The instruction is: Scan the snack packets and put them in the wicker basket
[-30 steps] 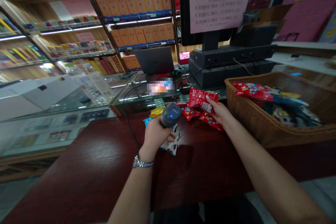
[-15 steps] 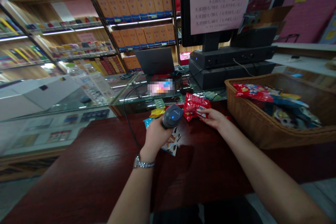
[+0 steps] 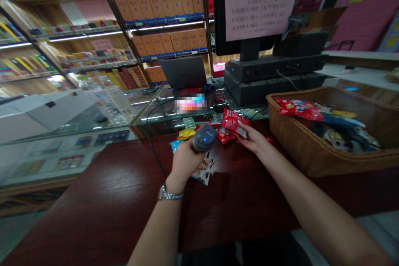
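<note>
2 hands work over the dark red wooden counter [image 3: 93,203]. Your left hand [image 3: 183,164], with a metal wristwatch [image 3: 170,193] on its wrist, is closed around a dark grey handheld barcode scanner [image 3: 204,138], whose black cable [image 3: 152,153] curves across the counter. A printed snack packet [image 3: 203,172] lies just below the scanner. Your right hand [image 3: 254,140] pinches a red snack packet [image 3: 234,125] between thumb and fingers, just above a smaller red packet [image 3: 223,135]. Further right, a wicker basket [image 3: 299,143] holds more snack packets [image 3: 301,109].
</note>
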`<state>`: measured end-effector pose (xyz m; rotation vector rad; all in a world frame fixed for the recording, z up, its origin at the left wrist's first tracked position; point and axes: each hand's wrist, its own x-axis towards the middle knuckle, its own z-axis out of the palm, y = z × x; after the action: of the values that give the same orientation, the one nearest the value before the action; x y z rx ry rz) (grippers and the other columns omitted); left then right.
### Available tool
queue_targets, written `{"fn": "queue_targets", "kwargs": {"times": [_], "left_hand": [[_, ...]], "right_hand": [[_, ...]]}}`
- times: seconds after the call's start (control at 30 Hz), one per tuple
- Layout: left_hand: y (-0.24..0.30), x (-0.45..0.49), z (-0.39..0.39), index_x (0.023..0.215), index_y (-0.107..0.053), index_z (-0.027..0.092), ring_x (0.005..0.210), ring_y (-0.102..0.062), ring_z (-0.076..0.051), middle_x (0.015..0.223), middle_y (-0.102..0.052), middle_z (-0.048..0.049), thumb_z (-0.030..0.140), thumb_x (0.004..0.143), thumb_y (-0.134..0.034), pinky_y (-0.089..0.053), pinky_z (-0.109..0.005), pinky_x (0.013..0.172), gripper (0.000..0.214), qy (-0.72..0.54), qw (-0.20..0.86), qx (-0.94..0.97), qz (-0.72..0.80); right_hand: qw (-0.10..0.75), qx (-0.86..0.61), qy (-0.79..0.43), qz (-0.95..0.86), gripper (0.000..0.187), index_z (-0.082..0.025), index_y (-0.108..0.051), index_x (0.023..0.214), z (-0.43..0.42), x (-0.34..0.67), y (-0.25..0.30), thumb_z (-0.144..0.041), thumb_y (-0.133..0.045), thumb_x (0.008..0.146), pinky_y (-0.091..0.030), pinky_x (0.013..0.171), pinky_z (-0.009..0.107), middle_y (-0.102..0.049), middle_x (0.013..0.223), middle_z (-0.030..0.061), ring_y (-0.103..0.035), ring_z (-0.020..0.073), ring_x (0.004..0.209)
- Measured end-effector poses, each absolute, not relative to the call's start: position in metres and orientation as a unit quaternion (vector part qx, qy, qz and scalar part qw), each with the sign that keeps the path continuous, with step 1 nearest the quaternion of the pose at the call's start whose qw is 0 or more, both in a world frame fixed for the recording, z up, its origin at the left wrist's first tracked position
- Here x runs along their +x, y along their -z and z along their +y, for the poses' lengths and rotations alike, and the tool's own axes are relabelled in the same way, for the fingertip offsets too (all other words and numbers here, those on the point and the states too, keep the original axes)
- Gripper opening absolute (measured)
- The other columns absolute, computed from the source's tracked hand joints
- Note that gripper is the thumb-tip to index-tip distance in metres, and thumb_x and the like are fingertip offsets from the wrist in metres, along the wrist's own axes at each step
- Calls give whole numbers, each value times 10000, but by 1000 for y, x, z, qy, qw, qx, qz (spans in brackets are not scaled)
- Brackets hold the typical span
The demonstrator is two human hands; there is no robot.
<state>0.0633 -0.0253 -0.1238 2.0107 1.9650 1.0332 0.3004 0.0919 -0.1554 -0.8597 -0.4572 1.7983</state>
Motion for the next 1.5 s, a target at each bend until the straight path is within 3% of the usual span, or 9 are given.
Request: {"fn": "queue_targets", "kwargs": {"times": [0.1, 0.27, 0.57, 0.7, 0.87, 0.97, 1.13, 1.27, 1.5], "left_hand": [[123, 63, -26, 871, -740, 173, 833, -736, -280, 850, -784, -101, 274, 754, -676, -515, -304, 684, 167, -347, 72, 670, 652], [123, 63, -27, 873, -737, 177, 848, -736, -269, 866, -785, -92, 225, 750, -674, -511, -299, 700, 147, -348, 86, 687, 632], [116, 73, -32, 808, -717, 175, 681, -681, -193, 719, -738, -39, 122, 703, -649, -440, -259, 622, 135, -306, 127, 775, 538], [117, 72, -33, 767, -700, 171, 658, -666, -185, 709, -729, -40, 135, 706, -649, -433, -256, 607, 88, -311, 143, 773, 534], [118, 72, -33, 743, -698, 171, 659, -669, -193, 694, -723, -41, 138, 707, -646, -441, -266, 620, 72, -309, 155, 775, 529], [117, 73, -33, 723, -685, 168, 652, -669, -196, 684, -720, -44, 135, 689, -655, -445, -267, 614, 56, -304, 156, 772, 536], [116, 72, -34, 725, -676, 176, 656, -672, -192, 689, -720, -34, 135, 684, -659, -449, -259, 606, 60, -305, 146, 768, 543], [117, 71, -34, 788, -696, 178, 692, -690, -206, 723, -736, -29, 145, 670, -686, -470, -265, 628, 123, -319, 136, 760, 550], [116, 69, -31, 753, -699, 175, 695, -687, -214, 722, -736, -52, 153, 693, -666, -489, -287, 673, 72, -307, 114, 761, 560]], "right_hand": [[551, -349, -734, -188, 92, -168, -652, 985, 92, 301, 153, -211, -577, 954, -557, 474, 188, -748, 694, 12, -693, 134, 547], [555, -324, -746, -175, 202, -145, -661, 1024, 89, 300, 149, -240, -485, 996, -615, 623, 254, -769, 777, 45, -730, 161, 671], [577, -278, -748, -172, 217, -146, -661, 1037, 93, 294, 155, -225, -461, 1011, -621, 787, 268, -778, 857, 38, -738, 142, 767], [574, -285, -747, -175, 226, -149, -664, 1062, 91, 290, 155, -215, -456, 1008, -588, 909, 270, -776, 858, 33, -739, 137, 815], [550, -276, -761, -206, 364, -148, -665, 1167, 88, 283, 151, -340, -385, 1036, -481, 1100, 347, -783, 959, 75, -713, 178, 1060], [564, -271, -756, -191, 338, -131, -652, 1188, 90, 284, 152, -292, -399, 1031, -546, 1009, 322, -783, 937, 75, -741, 170, 950], [576, -289, -750, -146, 232, -121, -655, 1112, 89, 291, 151, -212, -469, 1006, -620, 680, 237, -767, 777, 46, -728, 146, 667], [603, -265, -744, -113, 235, -147, -657, 1111, 87, 303, 136, -230, -458, 1017, -621, 656, 234, -765, 761, 37, -729, 140, 666], [722, -34, -671, -167, 440, -274, -645, 1273, 67, 337, 88, -244, -274, 1037, -541, 1004, 304, -700, 1282, 14, -671, 95, 1148]]}}
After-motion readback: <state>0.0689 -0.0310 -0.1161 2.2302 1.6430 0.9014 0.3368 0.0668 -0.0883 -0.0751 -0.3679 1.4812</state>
